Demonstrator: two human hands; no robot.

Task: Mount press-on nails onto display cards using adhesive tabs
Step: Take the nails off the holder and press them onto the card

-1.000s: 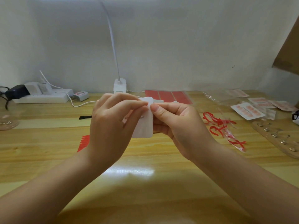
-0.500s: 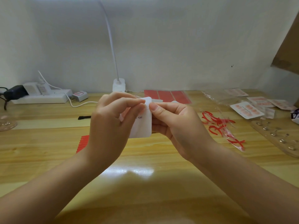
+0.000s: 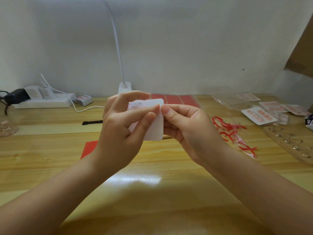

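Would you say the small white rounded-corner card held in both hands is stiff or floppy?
Probably fairly stiff: the small white rounded-corner card stays flat though pinched only near its top by the left hand and right hand. Likely light, since fingertips alone hold it.

White card [image 3: 155, 128], red strips [image 3: 234, 136], yellow-wood table [image 3: 50, 158]

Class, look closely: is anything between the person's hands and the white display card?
Nothing visible. The left hand and right hand both pinch the display card directly, holding it above the table.
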